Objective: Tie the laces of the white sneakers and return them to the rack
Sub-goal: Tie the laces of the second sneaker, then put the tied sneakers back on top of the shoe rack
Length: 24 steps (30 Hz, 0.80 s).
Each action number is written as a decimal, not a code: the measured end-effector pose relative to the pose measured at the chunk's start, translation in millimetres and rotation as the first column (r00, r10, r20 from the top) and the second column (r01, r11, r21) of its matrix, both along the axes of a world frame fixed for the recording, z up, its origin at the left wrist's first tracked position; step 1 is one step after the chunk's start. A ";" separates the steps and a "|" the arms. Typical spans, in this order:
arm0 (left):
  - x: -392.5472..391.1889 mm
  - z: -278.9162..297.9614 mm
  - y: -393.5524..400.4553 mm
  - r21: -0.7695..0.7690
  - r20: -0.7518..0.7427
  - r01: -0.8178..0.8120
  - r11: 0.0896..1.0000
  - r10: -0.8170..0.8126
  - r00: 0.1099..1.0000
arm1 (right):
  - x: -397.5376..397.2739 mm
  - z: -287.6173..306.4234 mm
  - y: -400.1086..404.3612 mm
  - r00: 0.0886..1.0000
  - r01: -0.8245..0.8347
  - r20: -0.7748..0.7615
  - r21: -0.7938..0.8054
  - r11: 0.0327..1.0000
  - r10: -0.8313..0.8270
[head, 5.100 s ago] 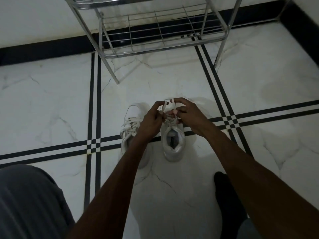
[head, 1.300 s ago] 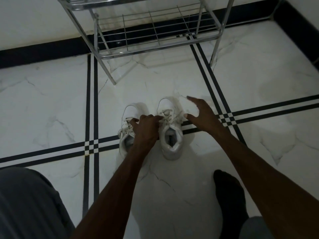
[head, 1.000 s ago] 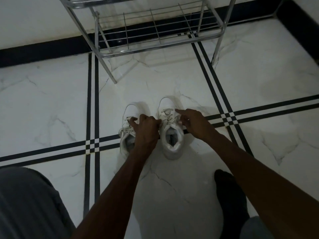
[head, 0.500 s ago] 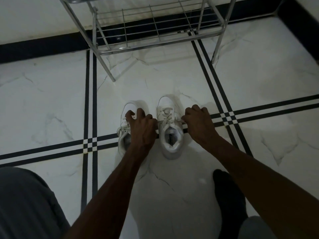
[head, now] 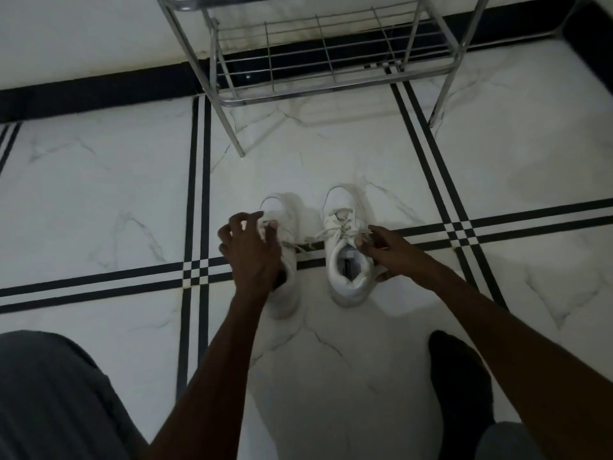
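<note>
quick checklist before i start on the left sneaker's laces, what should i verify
1. Right sneaker laces tied: cannot tell; they are crossed, with ends trailing to the side, and no bow shows clearly.
2. Left sneaker within reach: ok; the left hand is over it, fingers spread.
3. Left sneaker laces free: cannot tell; the hand hides most of them.
4. Right hand free: ok; it is open beside the right sneaker, gripping nothing.
5. Both sneakers upright on the floor: ok.
6. Rack bottom shelf clear for the return: ok; its wires show bare.
</note>
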<state>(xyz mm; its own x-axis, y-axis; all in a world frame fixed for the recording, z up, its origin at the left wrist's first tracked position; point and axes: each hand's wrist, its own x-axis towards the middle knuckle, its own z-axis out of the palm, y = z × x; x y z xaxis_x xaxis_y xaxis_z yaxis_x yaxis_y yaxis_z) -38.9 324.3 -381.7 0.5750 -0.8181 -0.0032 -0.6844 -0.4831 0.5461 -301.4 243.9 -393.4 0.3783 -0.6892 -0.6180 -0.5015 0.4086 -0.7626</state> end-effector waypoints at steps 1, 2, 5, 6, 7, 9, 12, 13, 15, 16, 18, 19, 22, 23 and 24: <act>9.0 -2.2 7.3 0.020 -0.033 -0.089 0.996 0.090 0.995 | 1.6 1.1 -0.4 0.999 -0.033 0.036 0.005 0.999 0.033; 15.8 -3.4 12.9 0.068 -0.082 -0.148 0.987 0.153 0.985 | 3.6 0.8 -0.9 0.997 -0.056 0.060 -0.002 0.998 0.056; 29.5 -2.5 26.2 0.272 -0.362 -0.099 0.957 0.197 0.911 | 13.5 -5.0 2.6 0.997 -0.046 0.051 -0.088 0.995 0.051; 30.2 -0.9 28.4 0.286 -0.470 -0.037 0.957 0.174 0.865 | 17.0 -7.3 4.2 0.998 -0.047 0.029 -0.149 0.988 0.052; 28.3 3.0 30.2 0.272 -0.571 0.015 0.962 0.149 0.807 | 20.7 -9.1 5.9 0.999 -0.048 0.010 -0.203 0.978 0.051; 23.4 9.7 34.9 0.217 -0.693 0.083 0.973 0.093 0.714 | 28.7 -9.9 8.3 0.999 -0.035 -0.002 -0.257 0.966 0.036; 29.9 6.1 38.4 0.239 -0.747 0.105 0.965 0.114 0.655 | 38.1 -10.7 10.6 0.997 -0.067 -0.058 -0.348 0.935 0.050; 33.1 3.7 39.5 0.261 -0.762 0.121 0.958 0.127 0.635 | 39.9 -11.1 11.0 0.996 -0.078 -0.074 -0.369 0.926 0.055; 35.2 -1.4 40.0 0.255 -0.786 0.129 0.958 0.128 0.605 | 42.1 -10.4 11.9 0.995 -0.082 -0.080 -0.383 0.920 0.055; 34.4 -3.4 40.5 0.244 -0.779 0.127 0.961 0.116 0.616 | 42.3 -11.0 12.2 0.996 -0.078 -0.077 -0.375 0.924 0.053; 25.9 -4.0 41.8 0.215 -0.734 0.102 0.971 0.092 0.673 | 42.1 -11.3 12.3 0.996 -0.066 -0.075 -0.366 0.928 0.041; 21.9 -5.3 41.3 0.200 -0.692 0.073 0.977 0.088 0.716 | 42.0 -10.2 12.3 0.996 -0.063 -0.078 -0.373 0.926 0.036; 13.0 -13.7 33.4 0.147 -0.600 -0.014 0.989 0.100 0.794 | 38.8 -9.6 7.2 0.999 -0.022 -0.053 -0.364 0.931 0.003; 8.5 -11.2 28.6 0.113 -0.592 -0.029 0.993 0.090 0.801 | 36.8 -8.8 4.4 0.999 0.004 -0.039 -0.355 0.935 -0.019; 3.0 -4.4 23.4 0.073 -0.592 -0.035 0.997 0.071 0.803 | 35.1 -5.8 1.2 0.999 0.023 -0.034 -0.362 0.932 -0.037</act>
